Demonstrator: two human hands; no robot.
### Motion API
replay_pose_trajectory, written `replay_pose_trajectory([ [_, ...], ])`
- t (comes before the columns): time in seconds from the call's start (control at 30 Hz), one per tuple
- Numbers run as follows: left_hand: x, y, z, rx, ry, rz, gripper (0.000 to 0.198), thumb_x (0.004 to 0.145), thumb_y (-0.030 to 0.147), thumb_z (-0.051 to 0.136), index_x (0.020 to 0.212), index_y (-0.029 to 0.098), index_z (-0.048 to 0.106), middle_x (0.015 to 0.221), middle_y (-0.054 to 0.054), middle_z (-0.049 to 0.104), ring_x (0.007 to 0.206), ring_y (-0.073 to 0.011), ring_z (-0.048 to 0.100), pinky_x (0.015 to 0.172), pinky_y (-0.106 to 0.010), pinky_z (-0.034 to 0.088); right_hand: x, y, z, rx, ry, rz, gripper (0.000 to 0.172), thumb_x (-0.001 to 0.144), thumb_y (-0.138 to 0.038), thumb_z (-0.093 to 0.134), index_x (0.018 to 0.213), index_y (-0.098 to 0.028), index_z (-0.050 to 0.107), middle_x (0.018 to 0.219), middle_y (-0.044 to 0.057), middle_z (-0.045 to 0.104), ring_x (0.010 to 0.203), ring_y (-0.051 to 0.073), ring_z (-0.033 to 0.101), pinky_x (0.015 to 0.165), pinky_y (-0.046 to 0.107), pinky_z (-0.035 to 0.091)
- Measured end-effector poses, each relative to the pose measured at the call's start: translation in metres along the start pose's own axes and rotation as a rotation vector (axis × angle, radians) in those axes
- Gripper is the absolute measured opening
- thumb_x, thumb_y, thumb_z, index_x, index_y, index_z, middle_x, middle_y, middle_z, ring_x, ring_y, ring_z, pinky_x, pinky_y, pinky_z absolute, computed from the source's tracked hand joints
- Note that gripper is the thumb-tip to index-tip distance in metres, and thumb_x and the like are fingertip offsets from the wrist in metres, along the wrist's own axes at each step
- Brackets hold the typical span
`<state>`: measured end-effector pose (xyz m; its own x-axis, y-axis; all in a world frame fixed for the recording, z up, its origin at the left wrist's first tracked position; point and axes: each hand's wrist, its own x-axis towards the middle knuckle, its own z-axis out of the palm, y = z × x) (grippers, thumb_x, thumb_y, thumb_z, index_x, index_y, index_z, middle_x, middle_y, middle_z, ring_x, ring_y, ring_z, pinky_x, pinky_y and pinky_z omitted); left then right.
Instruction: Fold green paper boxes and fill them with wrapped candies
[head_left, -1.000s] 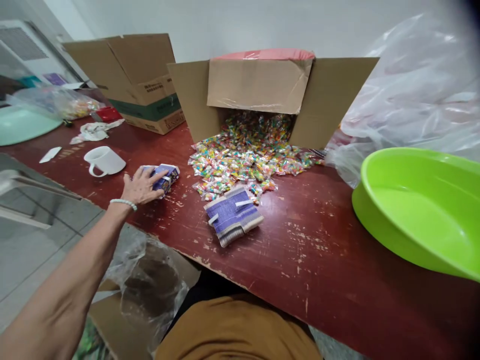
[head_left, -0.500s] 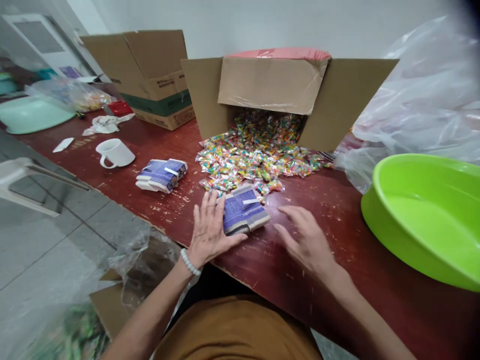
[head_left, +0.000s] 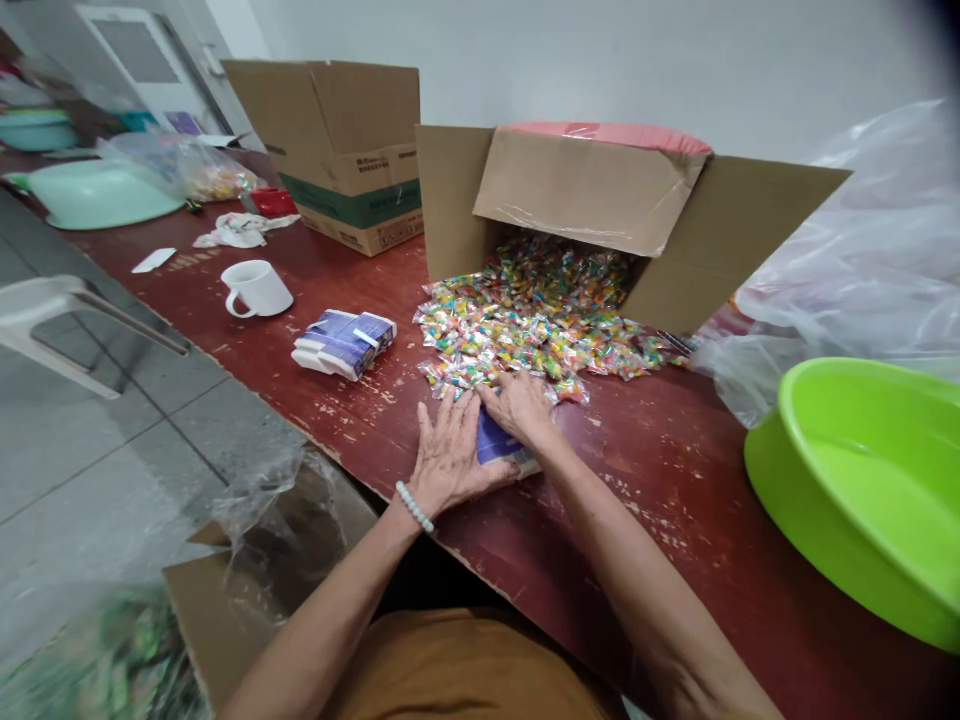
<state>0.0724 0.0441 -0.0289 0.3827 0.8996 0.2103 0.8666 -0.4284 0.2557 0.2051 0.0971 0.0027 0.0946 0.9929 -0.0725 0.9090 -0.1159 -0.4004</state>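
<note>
On the red table lies a stack of flat purple-and-white packets point(head_left: 493, 442), partly covered by my hands. My left hand point(head_left: 450, 450), with a pale bead bracelet at the wrist, rests along the stack's left side, fingers stretched and thumb spread along the near edge. Across the top reaches my right hand point(head_left: 521, 405), its bent fingers closed together at the far left corner of the top packet; the fingertips are partly hidden. A second stack of purple packets point(head_left: 345, 343) with a white strip sits to the left. Small clear-wrapped colourful candies point(head_left: 517, 335) lie heaped just beyond my hands.
The candies spill from a tipped cardboard box point(head_left: 577, 195). Another carton point(head_left: 352, 170) stands behind left, near a white mug point(head_left: 257, 288). A green basin point(head_left: 780, 500) and clear plastic bags point(head_left: 847, 270) are at right. Below left, an open box point(head_left: 206, 610) stands beside the table edge point(head_left: 480, 572).
My right hand has moved left from beside the stack onto its top, fingers closing at the far corner. My left hand stays against the stack. The view has shifted slightly.
</note>
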Motion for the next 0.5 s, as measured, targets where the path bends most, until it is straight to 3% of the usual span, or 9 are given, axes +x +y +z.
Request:
replay_pose_trajectory([
  [0.2, 0.000, 0.001, -0.001, -0.062, 0.011, 0.015, 0.097, 0.076, 0.062, 0.068, 0.152, 0.011, 0.036, 0.155, -0.021, 0.041, 0.148, -0.0403, 0.025, 0.117, -0.070, 0.010, 0.010, 0.006, -0.001, 0.002, -0.023, -0.083, 0.033, 0.096, -0.030, 0.044, 0.100, -0.018, 0.075, 0.109, 0.015, 0.070, 0.103, 0.027, 0.064, 0.091, 0.035, 0.043],
  [0.33, 0.000, 0.000, -0.002, -0.069, -0.008, 0.046, 0.091, 0.077, 0.059, 0.068, 0.151, 0.016, 0.038, 0.153, -0.021, 0.042, 0.148, -0.0416, 0.024, 0.114, -0.074, 0.012, 0.016, 0.015, 0.000, 0.055, -0.012, -0.140, 0.034, 0.096, -0.029, 0.043, 0.094, -0.019, 0.075, 0.102, 0.011, 0.072, 0.099, 0.024, 0.064, 0.086, 0.030, 0.043],
  [0.5, 0.000, -0.002, -0.003, -0.059, -0.011, 0.057, 0.075, 0.078, 0.058, 0.069, 0.141, 0.023, 0.051, 0.151, -0.018, 0.042, 0.147, -0.0418, 0.024, 0.113, -0.074, 0.015, 0.021, 0.025, 0.003, 0.160, -0.007, -0.193, 0.033, 0.094, -0.030, 0.045, 0.085, -0.018, 0.075, 0.091, 0.009, 0.073, 0.090, 0.023, 0.064, 0.079, 0.029, 0.042],
])
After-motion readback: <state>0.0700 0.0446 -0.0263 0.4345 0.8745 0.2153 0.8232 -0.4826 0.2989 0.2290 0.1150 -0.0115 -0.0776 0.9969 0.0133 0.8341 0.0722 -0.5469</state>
